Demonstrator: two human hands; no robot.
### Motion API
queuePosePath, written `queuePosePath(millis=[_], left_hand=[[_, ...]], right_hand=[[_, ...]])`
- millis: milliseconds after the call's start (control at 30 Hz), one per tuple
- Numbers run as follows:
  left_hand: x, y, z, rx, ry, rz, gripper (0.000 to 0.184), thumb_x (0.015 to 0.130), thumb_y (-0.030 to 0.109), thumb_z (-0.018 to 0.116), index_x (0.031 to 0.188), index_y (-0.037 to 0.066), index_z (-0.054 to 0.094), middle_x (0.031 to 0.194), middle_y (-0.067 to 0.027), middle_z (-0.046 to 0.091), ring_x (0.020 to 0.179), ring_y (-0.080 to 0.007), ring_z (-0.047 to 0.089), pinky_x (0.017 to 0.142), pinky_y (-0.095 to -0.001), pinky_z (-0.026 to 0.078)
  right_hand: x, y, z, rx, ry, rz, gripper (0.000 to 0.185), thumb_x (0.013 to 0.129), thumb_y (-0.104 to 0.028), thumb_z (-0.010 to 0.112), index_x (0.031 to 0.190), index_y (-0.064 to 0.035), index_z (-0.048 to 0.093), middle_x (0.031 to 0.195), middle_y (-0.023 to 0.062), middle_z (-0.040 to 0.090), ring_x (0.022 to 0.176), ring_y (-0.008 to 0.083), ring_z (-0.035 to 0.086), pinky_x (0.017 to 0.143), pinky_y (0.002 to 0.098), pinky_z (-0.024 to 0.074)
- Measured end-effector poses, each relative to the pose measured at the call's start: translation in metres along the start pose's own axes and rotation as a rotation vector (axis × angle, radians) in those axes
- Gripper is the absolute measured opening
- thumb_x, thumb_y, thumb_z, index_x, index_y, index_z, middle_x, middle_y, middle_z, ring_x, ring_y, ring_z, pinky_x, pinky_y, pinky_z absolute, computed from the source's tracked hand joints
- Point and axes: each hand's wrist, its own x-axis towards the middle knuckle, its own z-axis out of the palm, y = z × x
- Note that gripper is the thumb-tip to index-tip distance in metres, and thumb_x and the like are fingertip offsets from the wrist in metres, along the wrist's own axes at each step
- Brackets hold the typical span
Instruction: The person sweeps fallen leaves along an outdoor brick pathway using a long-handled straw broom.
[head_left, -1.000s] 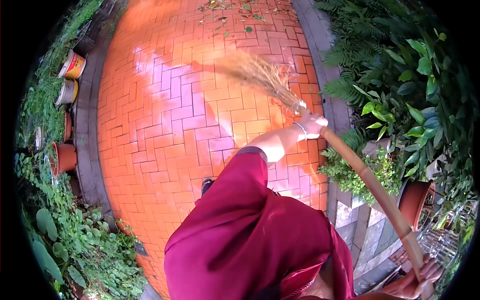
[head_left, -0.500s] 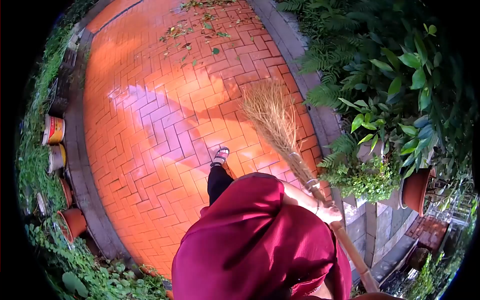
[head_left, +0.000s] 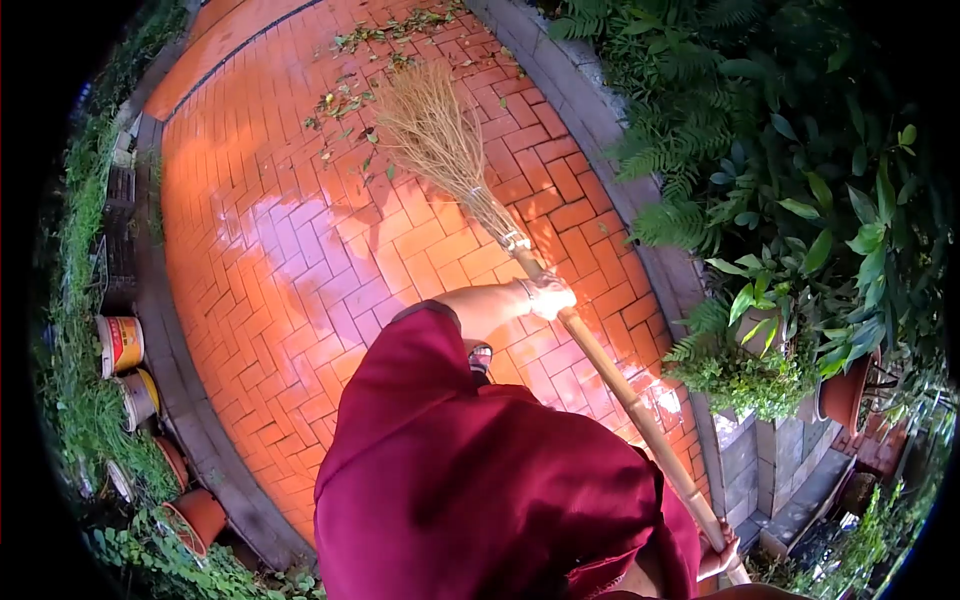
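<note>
A straw broom with a bamboo handle [head_left: 632, 402] slants across the view, from the lower right up to its fanned bristles [head_left: 432, 130]. My left hand [head_left: 551, 297] is closed around the handle just below the bound bristles, its arm stretched out of a maroon sleeve. Further down, close to the lower right of the view, my right hand [head_left: 719, 556] grips the handle's near part; it is partly hidden by the maroon clothing. The bristles lie over the brick paving beside scattered fallen leaves [head_left: 340, 106].
Red herringbone brick paving [head_left: 290, 330] runs between stone curbs [head_left: 572, 85]. Ferns and leafy plants [head_left: 760, 190] crowd the right side, with a terracotta pot [head_left: 848, 392]. Buckets [head_left: 122, 345] and another pot [head_left: 197, 520] line the left. My sandalled foot [head_left: 481, 358] shows ahead.
The broom's bristles have swung forward and left, up to the leaves. My left arm has reached out with the handle, and my right hand has come into view at the lower right.
</note>
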Motion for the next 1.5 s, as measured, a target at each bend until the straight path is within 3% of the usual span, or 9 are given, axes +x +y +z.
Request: queuePosePath(millis=[267,367,567,767,800,867,933,1267,1500], left_hand=[[0.109,0.070,-0.015,-0.132,0.219,0.238,0.020,0.048,0.008,0.059,0.065,0.010,0.051,0.064,-0.0039,0.053,0.069,-0.0212,0.055,0.066,-0.0373,0.038],[0.103,-0.001,-0.017,-0.105,-0.062,0.095,0.026,0.054,0.016,0.063,0.078,0.011,0.055,0.078,-0.0042,0.057,0.081,-0.0207,0.056,0.073,-0.0380,0.038],[0.030,-0.135,-0.094,0.023,0.178,-0.326,0.028,0.057,0.021,0.065,0.083,0.014,0.057,0.079,-0.0021,0.056,0.083,-0.0186,0.054,0.075,-0.0347,0.035],[-0.004,-0.105,-0.144,-0.002,0.703,-0.411,0.017,0.058,0.013,0.058,0.074,0.012,0.051,0.070,-0.0033,0.051,0.075,-0.0194,0.050,0.070,-0.0355,0.031],[-0.006,-0.096,-0.147,0.006,0.698,-0.425,0.017,0.058,0.013,0.058,0.074,0.012,0.051,0.069,-0.0029,0.051,0.074,-0.0192,0.050,0.070,-0.0355,0.031],[-0.012,-0.080,-0.149,-0.033,0.680,-0.429,0.017,0.057,0.011,0.057,0.072,0.012,0.050,0.067,-0.0017,0.050,0.072,-0.0184,0.051,0.069,-0.0353,0.032],[-0.014,-0.082,-0.145,-0.163,0.605,-0.347,0.016,0.057,0.013,0.057,0.071,0.014,0.050,0.067,-0.0009,0.050,0.071,-0.0181,0.052,0.066,-0.0351,0.033],[0.055,-0.318,-0.213,-0.062,0.419,-0.421,0.012,0.063,0.023,0.055,0.074,0.017,0.055,0.070,-0.0017,0.057,0.070,-0.0203,0.054,0.066,-0.0414,0.030],[-0.007,-0.364,-0.306,0.089,0.931,-0.467,0.019,0.056,0.026,0.064,0.071,0.017,0.054,0.074,-0.0004,0.054,0.080,-0.0186,0.052,0.072,-0.0355,0.032]], right_hand=[[0.048,-0.014,0.020,-0.069,0.040,-0.137,0.018,0.082,-0.011,0.048,0.067,-0.0006,0.049,0.066,0.0092,0.050,0.073,0.0233,0.049,0.083,0.0380,0.0375],[0.092,0.013,0.056,-0.078,0.003,-0.139,0.018,0.082,-0.011,0.049,0.067,-0.0007,0.048,0.065,0.0087,0.049,0.073,0.0230,0.049,0.082,0.0380,0.0372],[0.147,0.090,0.203,0.138,-0.292,0.111,0.017,0.082,-0.012,0.049,0.067,-0.0030,0.047,0.066,0.0047,0.043,0.071,0.0198,0.042,0.083,0.0383,0.0313],[0.232,0.020,0.292,0.025,-0.532,-0.039,0.015,0.070,-0.013,0.055,0.069,-0.0088,0.041,0.060,0.0001,0.037,0.058,0.0145,0.037,0.058,0.0299,0.0324],[0.225,0.019,0.330,0.166,-0.374,-0.227,0.013,0.070,-0.015,0.052,0.063,-0.0104,0.042,0.056,-0.0004,0.039,0.052,0.0142,0.038,0.048,0.0295,0.0351],[0.246,0.003,0.372,0.060,-0.760,-0.328,0.013,0.071,-0.017,0.052,0.064,-0.0102,0.042,0.055,-0.0003,0.037,0.049,0.0133,0.036,0.045,0.0278,0.0344],[0.254,0.002,0.416,-0.037,-0.527,-0.387,0.016,0.074,-0.020,0.051,0.065,-0.0093,0.043,0.054,0.0000,0.035,0.047,0.0126,0.034,0.045,0.0277,0.0343],[0.128,0.124,0.579,-0.127,-0.988,-0.268,0.016,0.067,-0.002,0.056,0.071,-0.0089,0.042,0.059,0.0015,0.033,0.059,0.0153,0.036,0.058,0.0322,0.0320],[0.141,0.140,0.592,0.214,-1.013,-0.254,0.021,0.061,0.001,0.053,0.068,-0.0093,0.036,0.057,0.0006,0.030,0.053,0.0140,0.033,0.054,0.0258,0.0314]])
